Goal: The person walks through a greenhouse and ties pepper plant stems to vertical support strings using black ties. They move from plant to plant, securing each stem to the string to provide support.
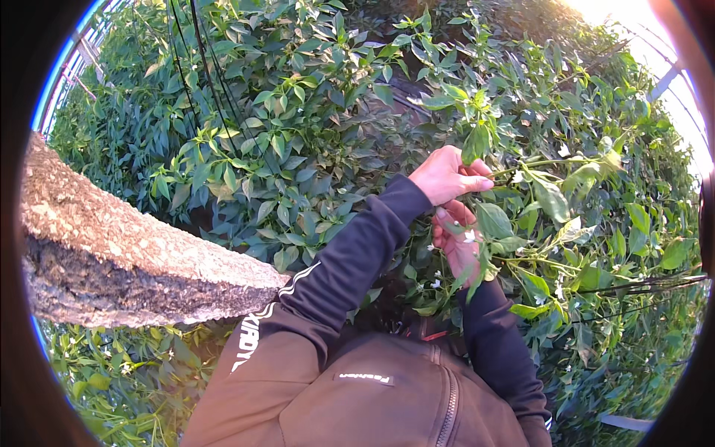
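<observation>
My left hand [451,176] has its thumb and fingers pinched on a green stem of a pepper plant, which runs off to the right with leaves [550,198] and small white flowers. Just below it, my right hand [459,240] is raised among the leaves, its fingers curled and partly covered by foliage. Whether it grips a stem cannot be told. A white flower [470,236] shows in front of its palm. Young bright leaves [477,139] stand up beside the left hand's fingertips.
A thick, rough concrete-like post [139,262] slants in from the left up to my left sleeve. Dark strings [204,67] run down into the dense pepper plants [268,145] at upper left. More dark lines [642,286] cross the foliage at right.
</observation>
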The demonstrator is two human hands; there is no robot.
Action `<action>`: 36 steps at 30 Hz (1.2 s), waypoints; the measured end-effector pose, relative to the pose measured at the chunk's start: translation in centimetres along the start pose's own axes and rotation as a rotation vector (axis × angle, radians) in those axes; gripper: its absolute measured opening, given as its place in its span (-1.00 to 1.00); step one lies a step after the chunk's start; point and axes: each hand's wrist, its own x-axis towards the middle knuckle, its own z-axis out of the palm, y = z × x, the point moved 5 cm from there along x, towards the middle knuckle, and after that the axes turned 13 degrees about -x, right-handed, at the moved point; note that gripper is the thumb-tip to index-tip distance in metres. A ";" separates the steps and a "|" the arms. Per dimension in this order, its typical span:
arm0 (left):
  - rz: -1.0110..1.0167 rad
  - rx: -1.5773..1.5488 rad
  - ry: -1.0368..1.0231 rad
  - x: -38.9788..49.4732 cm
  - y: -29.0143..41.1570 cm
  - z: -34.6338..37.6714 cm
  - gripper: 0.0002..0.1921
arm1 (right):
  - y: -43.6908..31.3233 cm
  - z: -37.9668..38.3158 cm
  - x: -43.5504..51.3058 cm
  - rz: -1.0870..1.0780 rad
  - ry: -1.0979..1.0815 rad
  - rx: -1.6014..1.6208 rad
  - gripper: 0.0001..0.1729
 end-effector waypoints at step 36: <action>0.121 -0.162 0.317 2.2 0.2 0.1 -0.70 | 5.6 1.2 -8.9 0.114 -0.468 -1.278 -0.85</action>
